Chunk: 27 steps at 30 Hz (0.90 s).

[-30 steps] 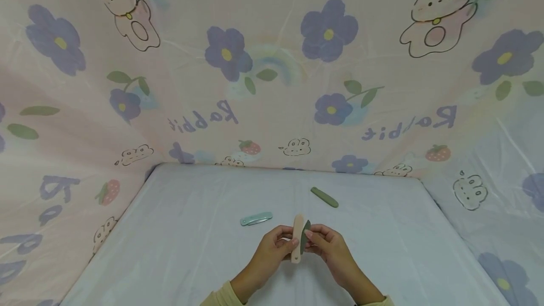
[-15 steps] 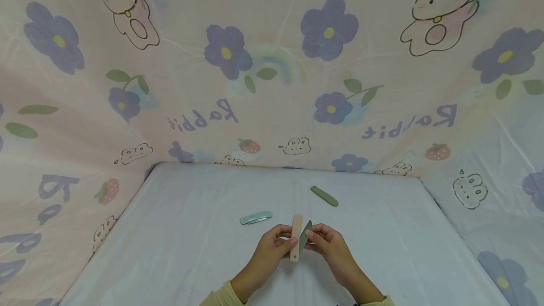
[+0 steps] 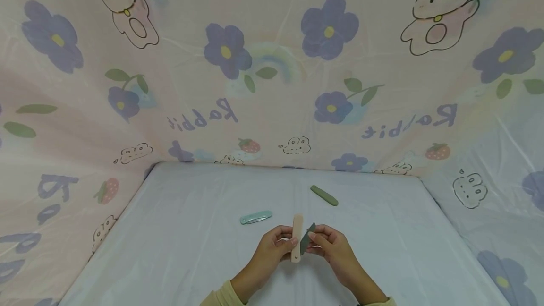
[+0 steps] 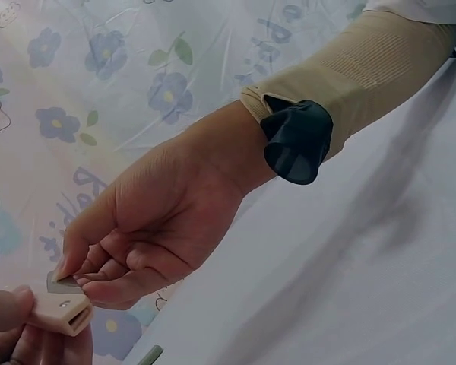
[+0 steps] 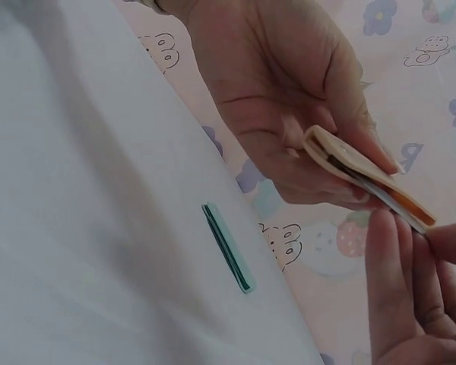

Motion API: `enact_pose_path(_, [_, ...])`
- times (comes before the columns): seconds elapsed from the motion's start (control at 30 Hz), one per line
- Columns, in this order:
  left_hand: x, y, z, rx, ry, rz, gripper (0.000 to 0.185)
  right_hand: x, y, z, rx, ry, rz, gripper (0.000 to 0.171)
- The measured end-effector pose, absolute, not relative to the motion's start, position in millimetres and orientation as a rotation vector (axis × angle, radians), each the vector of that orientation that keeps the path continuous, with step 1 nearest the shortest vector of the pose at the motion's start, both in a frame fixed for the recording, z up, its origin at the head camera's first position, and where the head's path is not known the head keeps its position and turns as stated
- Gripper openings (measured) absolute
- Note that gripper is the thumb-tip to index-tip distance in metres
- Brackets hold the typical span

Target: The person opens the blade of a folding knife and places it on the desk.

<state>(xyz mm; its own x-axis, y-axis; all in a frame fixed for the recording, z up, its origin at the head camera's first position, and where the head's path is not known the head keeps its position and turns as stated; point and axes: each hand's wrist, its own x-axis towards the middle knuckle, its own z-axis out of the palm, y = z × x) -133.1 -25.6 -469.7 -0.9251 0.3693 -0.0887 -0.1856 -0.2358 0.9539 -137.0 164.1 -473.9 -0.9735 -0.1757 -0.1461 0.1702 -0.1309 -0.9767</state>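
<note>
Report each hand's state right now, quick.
Left hand: closed, holding the cream knife handle.
Right hand: closed, pinching the dark knife blade, which is partly unfolded.

Pale pink sheeting (image 3: 272, 4) encloses rear and both sides; printed purple flowers (image 3: 318, 32), outlined rabbits (image 3: 439, 13), strawberries (image 3: 437, 152), mirrored "Rabbit" lettering (image 3: 447, 116). White work surface (image 3: 182, 221) meets its lower edge. Lighting dim; faint sheen on sheeting.

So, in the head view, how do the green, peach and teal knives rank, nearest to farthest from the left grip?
1. Peach knife: held in the left grip.
2. Teal knife: on the table, beyond the grip and to its left.
3. Green knife: farther back on the table, to the right.
</note>
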Motion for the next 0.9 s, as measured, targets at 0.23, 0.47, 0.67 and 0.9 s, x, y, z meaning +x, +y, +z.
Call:
enact_pose_path(0.23, [-134.2, -24.3, -470.3, 0.179, 1.668, 2.251, 0.032, -135.6, 168.5, -476.3, -0.009, 1.895, -2.225, 0.029])
enact_pose_path(0.47, [-136.8, -24.8, -471.5, 0.134, 1.666, 2.295, 0.032, -135.6, 170.8, -478.2, 0.011, 1.911, -2.251, 0.026])
enact_pose_path(0.67, [-138.6, -26.4, -472.5, 0.132, 1.683, 2.316, 0.034, -135.3, 171.3, -477.7, 0.058, 1.9, -2.282, 0.029])
enact_pose_path(0.9, [-138.1, -31.8, -474.3, 0.129, 1.685, 2.331, 0.036, -133.9, 170.7, -476.5, 0.026, 1.894, -2.304, 0.025])
